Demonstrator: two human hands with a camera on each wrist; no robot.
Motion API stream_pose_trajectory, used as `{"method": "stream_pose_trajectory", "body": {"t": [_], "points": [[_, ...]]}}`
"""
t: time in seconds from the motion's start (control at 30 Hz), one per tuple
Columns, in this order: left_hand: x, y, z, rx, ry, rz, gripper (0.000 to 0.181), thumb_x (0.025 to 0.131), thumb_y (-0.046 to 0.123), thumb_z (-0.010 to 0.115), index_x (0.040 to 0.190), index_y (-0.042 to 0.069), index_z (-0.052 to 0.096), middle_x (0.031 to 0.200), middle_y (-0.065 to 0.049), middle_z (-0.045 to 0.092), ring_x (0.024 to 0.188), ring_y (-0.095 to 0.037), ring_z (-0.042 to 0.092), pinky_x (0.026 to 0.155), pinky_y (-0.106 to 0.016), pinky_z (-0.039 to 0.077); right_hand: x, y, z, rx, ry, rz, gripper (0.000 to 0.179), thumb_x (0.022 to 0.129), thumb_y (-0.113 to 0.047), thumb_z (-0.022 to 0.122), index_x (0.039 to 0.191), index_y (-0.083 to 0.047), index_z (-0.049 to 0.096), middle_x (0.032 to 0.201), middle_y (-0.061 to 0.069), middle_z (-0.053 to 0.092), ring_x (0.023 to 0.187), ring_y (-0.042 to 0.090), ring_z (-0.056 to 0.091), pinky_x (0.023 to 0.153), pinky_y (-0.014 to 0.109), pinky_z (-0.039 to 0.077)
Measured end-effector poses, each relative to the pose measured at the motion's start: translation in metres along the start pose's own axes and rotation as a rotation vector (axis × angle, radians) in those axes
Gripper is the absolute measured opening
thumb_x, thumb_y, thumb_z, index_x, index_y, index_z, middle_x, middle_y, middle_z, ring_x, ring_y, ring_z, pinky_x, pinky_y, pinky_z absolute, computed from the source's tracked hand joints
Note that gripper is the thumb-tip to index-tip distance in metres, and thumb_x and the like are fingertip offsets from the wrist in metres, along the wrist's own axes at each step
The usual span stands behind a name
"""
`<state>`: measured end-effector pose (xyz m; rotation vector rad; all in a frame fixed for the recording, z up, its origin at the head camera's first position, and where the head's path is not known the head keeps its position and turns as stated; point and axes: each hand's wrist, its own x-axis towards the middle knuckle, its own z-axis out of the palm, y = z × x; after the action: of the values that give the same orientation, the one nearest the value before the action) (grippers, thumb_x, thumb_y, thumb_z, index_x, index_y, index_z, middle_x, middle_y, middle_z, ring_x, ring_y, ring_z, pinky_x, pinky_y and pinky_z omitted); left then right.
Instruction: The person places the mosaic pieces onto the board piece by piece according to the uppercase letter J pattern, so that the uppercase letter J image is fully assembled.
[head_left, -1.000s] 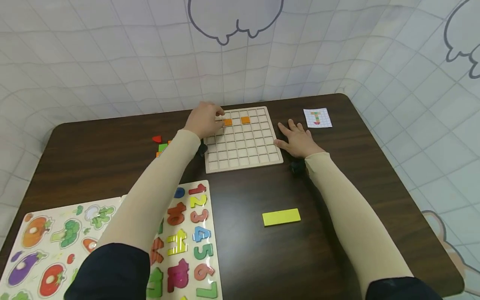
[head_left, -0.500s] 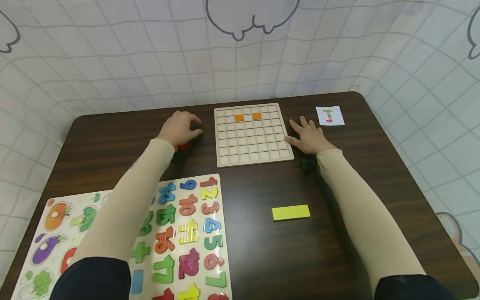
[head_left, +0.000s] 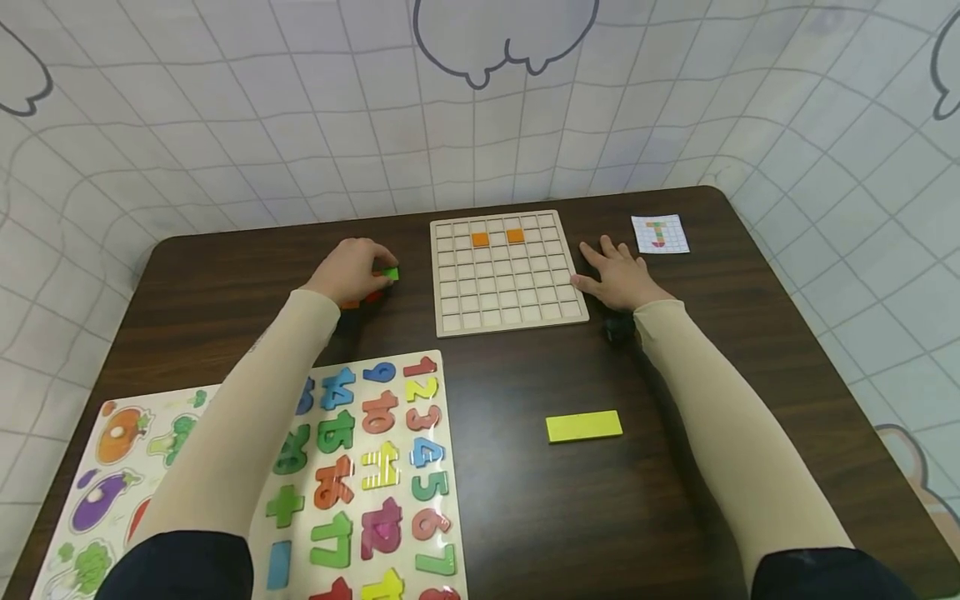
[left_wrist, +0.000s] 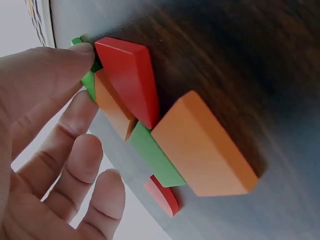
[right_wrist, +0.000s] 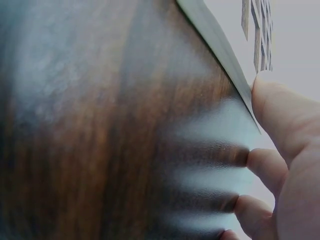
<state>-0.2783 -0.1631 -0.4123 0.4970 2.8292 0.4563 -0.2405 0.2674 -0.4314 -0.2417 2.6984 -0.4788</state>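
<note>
My left hand (head_left: 352, 271) pinches a small green square block (head_left: 392, 273) between thumb and fingers, left of the pale gridded board (head_left: 510, 326). In the left wrist view, that block is mostly hidden behind the thumb. Beside it lie a curved red block (left_wrist: 127, 80), two orange blocks, the larger orange block (left_wrist: 205, 150) in front, another green block (left_wrist: 157, 157) and a small red block (left_wrist: 164, 195). Two orange squares sit in the board's upper part, one of them an orange square (head_left: 480, 240). With fingers spread, my right hand (head_left: 618, 277) rests at the board's right edge, thumb against it.
A small card (head_left: 660, 234) with a coloured J-shaped pattern lies at the back right. A yellow block (head_left: 583, 427) lies on the dark table (head_left: 525, 517) toward the front. At front left are a number puzzle board (head_left: 456, 533) and a vegetable puzzle board (head_left: 161, 398).
My left hand has moved left from the gridded board to the loose blocks and now pinches a green block. The right hand has stayed at the board's edge.
</note>
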Motion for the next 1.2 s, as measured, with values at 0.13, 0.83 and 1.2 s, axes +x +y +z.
{"method": "stream_pose_trajectory", "body": {"t": [0.13, 0.83, 1.2], "points": [[0.004, 0.001, -0.001, -0.006, -0.012, 0.004, 0.032, 0.099, 0.016, 0.071, 0.128, 0.004, 0.071, 0.133, -0.019, 0.069, 0.125, -0.037, 0.063, 0.110, -0.054, 0.051, -0.002, -0.001, 0.001, 0.004, 0.005, 0.007, 0.075, 0.111, -0.048, 0.041, 0.168, -0.010, 0.010, 0.172, 0.030, -0.005, 0.157, 0.058, -0.004, 0.123, 0.078, 0.005], [0.036, 0.038, 0.012, -0.071, 0.060, 0.054, 0.030, 0.090, 0.017, 0.078, 0.117, 0.004, 0.075, 0.113, -0.015, 0.075, 0.101, -0.028, 0.066, 0.096, -0.045, 0.057, -0.006, -0.020, 0.016, 0.029, 0.004, 0.032, 0.076, 0.110, -0.050, 0.042, 0.168, -0.013, 0.010, 0.173, 0.026, -0.005, 0.159, 0.054, -0.004, 0.126, 0.074, 0.005], [0.065, 0.086, 0.020, -0.104, 0.045, 0.142, 0.031, 0.093, 0.018, 0.074, 0.121, 0.005, 0.075, 0.123, -0.014, 0.074, 0.115, -0.029, 0.067, 0.103, -0.045, 0.055, -0.008, -0.019, 0.019, 0.038, 0.009, 0.040, 0.075, 0.110, -0.050, 0.042, 0.169, -0.016, 0.010, 0.174, 0.023, -0.006, 0.160, 0.052, -0.004, 0.127, 0.072, 0.003]]}}
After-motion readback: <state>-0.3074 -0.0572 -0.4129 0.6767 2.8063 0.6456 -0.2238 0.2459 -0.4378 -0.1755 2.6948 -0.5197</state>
